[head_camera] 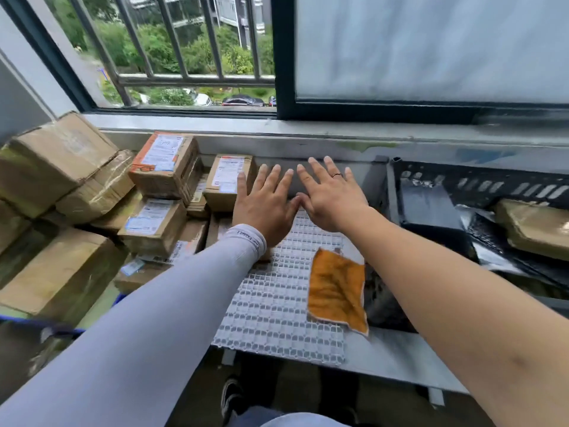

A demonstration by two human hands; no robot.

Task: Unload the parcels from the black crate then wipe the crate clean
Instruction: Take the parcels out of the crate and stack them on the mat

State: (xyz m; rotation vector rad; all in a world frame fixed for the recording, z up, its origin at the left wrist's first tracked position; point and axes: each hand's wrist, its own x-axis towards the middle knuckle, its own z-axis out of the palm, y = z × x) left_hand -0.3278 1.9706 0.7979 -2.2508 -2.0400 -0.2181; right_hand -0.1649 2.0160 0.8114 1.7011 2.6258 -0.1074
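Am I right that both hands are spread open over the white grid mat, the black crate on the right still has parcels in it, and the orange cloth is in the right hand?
Not quite. In the head view the orange cloth lies loose on the white grid mat; the right hand holds nothing. The rest stands: the left hand is open too, and the black crate still holds parcels.

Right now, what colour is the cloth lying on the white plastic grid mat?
Orange, with a pale edge: the square cloth, seen in the head view.
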